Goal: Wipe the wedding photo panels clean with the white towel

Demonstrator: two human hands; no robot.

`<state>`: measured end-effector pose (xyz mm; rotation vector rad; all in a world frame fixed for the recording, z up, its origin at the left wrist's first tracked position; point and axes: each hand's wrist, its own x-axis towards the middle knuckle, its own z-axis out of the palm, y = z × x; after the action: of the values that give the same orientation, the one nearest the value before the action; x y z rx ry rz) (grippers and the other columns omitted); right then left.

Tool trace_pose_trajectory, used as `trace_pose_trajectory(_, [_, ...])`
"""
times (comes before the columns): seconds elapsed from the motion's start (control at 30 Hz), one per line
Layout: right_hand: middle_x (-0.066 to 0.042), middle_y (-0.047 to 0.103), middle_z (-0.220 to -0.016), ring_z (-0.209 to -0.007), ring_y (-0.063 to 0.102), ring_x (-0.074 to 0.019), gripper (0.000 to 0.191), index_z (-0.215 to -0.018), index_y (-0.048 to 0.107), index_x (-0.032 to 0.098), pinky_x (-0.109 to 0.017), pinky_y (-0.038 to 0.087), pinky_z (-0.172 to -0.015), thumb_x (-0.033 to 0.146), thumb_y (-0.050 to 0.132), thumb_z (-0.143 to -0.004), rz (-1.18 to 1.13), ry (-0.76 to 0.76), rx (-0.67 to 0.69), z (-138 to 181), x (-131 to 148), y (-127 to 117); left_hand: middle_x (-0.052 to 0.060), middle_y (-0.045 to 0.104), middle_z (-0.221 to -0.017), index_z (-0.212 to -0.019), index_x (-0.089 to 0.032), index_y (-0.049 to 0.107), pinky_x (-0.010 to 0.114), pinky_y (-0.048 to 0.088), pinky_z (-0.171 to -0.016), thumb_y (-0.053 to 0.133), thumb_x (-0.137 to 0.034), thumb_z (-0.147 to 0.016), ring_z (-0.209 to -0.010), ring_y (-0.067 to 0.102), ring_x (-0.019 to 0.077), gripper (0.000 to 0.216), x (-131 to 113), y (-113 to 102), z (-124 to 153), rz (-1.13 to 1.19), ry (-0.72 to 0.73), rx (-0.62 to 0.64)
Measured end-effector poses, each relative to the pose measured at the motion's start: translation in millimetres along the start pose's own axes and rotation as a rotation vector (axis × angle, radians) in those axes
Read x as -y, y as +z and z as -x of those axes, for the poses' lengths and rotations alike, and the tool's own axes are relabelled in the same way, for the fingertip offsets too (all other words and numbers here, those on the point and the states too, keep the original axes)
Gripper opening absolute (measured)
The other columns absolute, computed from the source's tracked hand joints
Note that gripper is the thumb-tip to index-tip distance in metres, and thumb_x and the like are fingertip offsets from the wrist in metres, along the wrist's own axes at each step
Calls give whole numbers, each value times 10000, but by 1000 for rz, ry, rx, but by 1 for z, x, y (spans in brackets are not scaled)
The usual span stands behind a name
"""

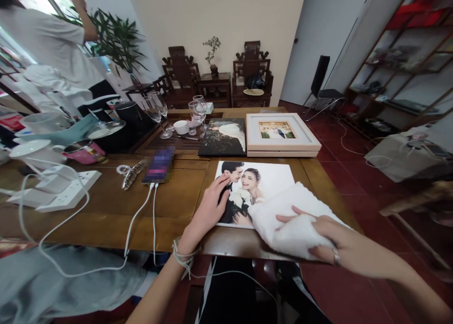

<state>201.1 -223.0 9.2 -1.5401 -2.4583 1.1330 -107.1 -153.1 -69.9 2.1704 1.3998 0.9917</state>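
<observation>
A white-edged photo panel (272, 175) with a picture of a couple lies flat near the front edge of the wooden table (180, 206). My left hand (211, 203) rests on the panel's left part, fingers stretched out and holding nothing. On its lower right corner lies a folded white towel (283, 206), which hides that part of the picture and hangs toward the table edge. My right hand (314, 232) grips the towel, its fingers sunk into the cloth and the thumb at the near side.
Behind the panel are a dark photo panel (221, 142) and a stack of pale frames (283, 147). Wine glasses (198, 111) and a white cup (181, 127) stand farther back. To the left lie a phone (159, 166) with cables, a hair claw (131, 174) and a power strip (71, 191). A person (53, 40) stands at far left.
</observation>
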Motion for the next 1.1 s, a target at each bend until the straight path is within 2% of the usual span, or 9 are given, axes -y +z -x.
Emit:
trace_pose_trajectory(0.1, [-129, 695, -1030, -1002, 630, -325, 356, -898, 670, 174, -442, 511, -854, 508, 612, -789, 128, 4, -180, -34, -13, -13, 111, 429, -1488, -1377, -193, 464, 482, 307, -1153, 438, -266, -973, -1391, 381, 234, 411, 1, 2, 3, -31, -22, 50])
trace_pose_trajectory(0.17, [-121, 698, -941, -950, 642, -315, 226, -804, 636, 177, -432, 529, -810, 397, 664, -763, 249, -87, -293, -62, -19, -23, 111, 407, -1502, -1396, -204, 441, 485, 293, -1156, 438, -286, -977, -1402, 359, 238, 427, 3, 2, 4, -35, -23, 73])
trace_pose_trajectory(0.23, [-133, 688, -1060, -1084, 604, -323, 30, -777, 616, 182, -464, 496, -904, 167, 615, -750, 332, -188, -373, -84, -21, -29, 109, 409, -1501, -1396, -217, 441, 481, 291, -1156, 442, -290, -977, -1403, 358, 239, 425, 4, 2, 4, -22, -14, 76])
trace_pose_trajectory(0.37, [-130, 400, -1497, -1382, 335, -361, 298, -721, 615, 158, -598, 314, -1087, -81, 445, -669, 482, -277, -485, -101, -16, -23, 100, 425, -1490, -1378, -239, 464, 478, 300, -1152, 454, -282, -972, -1395, 373, 238, 409, 5, 2, 5, 5, 6, 45])
trace_pose_trajectory(0.5, [-116, 410, -1490, -1408, 224, -417, 428, -779, 684, 153, -742, 260, -1036, -130, 393, -643, 584, -220, -486, -85, -12, 7, 100, 438, -1484, -1371, -232, 477, 476, 305, -1151, 461, -269, -969, -1393, 380, 233, 403, 5, 3, 5, 10, 27, 19])
trace_pose_trajectory(0.67, [-62, 342, -1530, -1439, 105, -374, 474, -796, 691, 181, -716, 241, -1075, -102, 407, -543, 542, -276, -368, -29, -2, 48, 108, 463, -1466, -1367, -228, 484, 477, 330, -1136, 477, -259, -963, -1377, 407, 241, 405, 4, 4, 4, 5, 40, -8])
trace_pose_trajectory(0.77, [-47, 316, -1540, -1437, 95, -387, 424, -756, 678, 193, -724, 251, -1068, -55, 429, -520, 497, -306, -285, -1, 9, 59, 110, 469, -1460, -1370, -227, 483, 474, 333, -1134, 478, -261, -960, -1371, 415, 243, 411, 3, 4, 4, -7, 33, -4])
trace_pose_trajectory(0.9, [-64, 373, -1515, -1433, 154, -369, 452, -814, 675, 178, -686, 283, -1082, -73, 416, -542, 492, -274, -266, -11, 12, 44, 107, 463, -1465, -1368, -225, 484, 470, 331, -1136, 483, -261, -956, -1375, 411, 242, 414, 2, 3, 4, -17, 23, 10])
trace_pose_trajectory(1.1, [-183, 493, -1416, -1407, 256, -374, 353, -802, 661, 137, -642, 263, -1107, -77, 446, -623, 485, -183, -358, -87, -9, -10, 115, 439, -1482, -1376, -208, 476, 483, 315, -1145, 472, -263, -962, -1392, 382, 239, 417, 3, 0, 4, -9, 32, 46])
